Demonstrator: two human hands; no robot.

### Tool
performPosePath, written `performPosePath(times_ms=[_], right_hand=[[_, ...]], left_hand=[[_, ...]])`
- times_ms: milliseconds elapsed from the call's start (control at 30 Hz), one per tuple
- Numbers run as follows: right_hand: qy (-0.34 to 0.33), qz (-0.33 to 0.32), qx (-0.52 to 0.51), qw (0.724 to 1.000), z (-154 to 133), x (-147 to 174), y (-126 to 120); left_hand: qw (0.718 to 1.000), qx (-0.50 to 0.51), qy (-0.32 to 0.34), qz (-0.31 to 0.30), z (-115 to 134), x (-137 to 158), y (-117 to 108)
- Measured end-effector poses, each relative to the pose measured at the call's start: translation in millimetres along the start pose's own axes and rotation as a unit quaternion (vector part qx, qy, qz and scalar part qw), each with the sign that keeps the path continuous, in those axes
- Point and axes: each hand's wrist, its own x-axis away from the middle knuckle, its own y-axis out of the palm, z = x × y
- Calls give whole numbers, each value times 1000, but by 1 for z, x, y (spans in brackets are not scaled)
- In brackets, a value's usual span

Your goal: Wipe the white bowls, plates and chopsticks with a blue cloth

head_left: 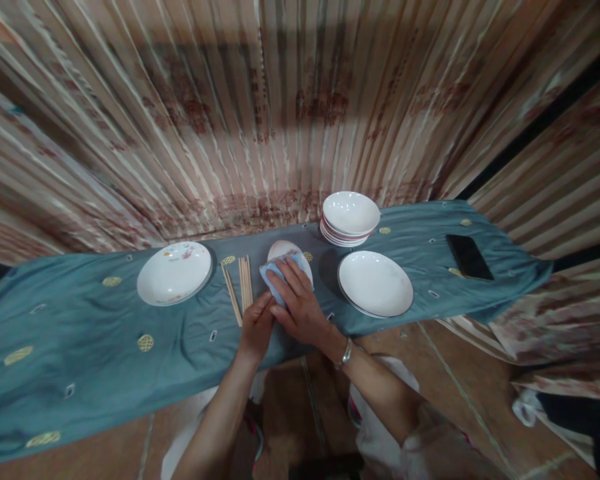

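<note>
Light blue, folded cloth point(271, 273): centre of frame, lying over a white, glossy round plate point(279, 248), largely covered. Right hand point(300, 308): laid over cloth, fingers extended; cannot tell whether it pinches the fabric. Left hand point(258, 323): fingers curled, at the cloth's lower edge; grip on cloth or plate cannot be told. Just left of centre: pale wooden chopsticks point(245, 283). Centre left: white flower-printed dish point(175, 275). Right of centre: stacked white bowls point(351, 215), above dark-rimmed white plates point(376, 285). Far right: black rectangular phone point(469, 257). All on teal patterned tablecloth point(100, 333).
</note>
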Motion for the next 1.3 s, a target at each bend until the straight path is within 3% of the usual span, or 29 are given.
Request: performPosePath(times_ms=[233,433,600,833,967,1300], right_hand=[[46,55,-31,997,17,-20,0],[147,101,-96,979,44,-23,8],[193,112,-137,965,59,-20,16],[261,88,-144,950,79,-9,30],[280,78,-154,944,86,0,36],[281,48,-182,941,64,14,31]], left_hand=[[999,-19,7,-39,2,5,5],[999,-16,-9,-41,3,7,6],[999,-17,-9,-34,4,8,5],[999,27,-17,-24,5,5,2],[995,93,-36,18,6,0,-3],[984,168,-46,47,10,-12,-16]])
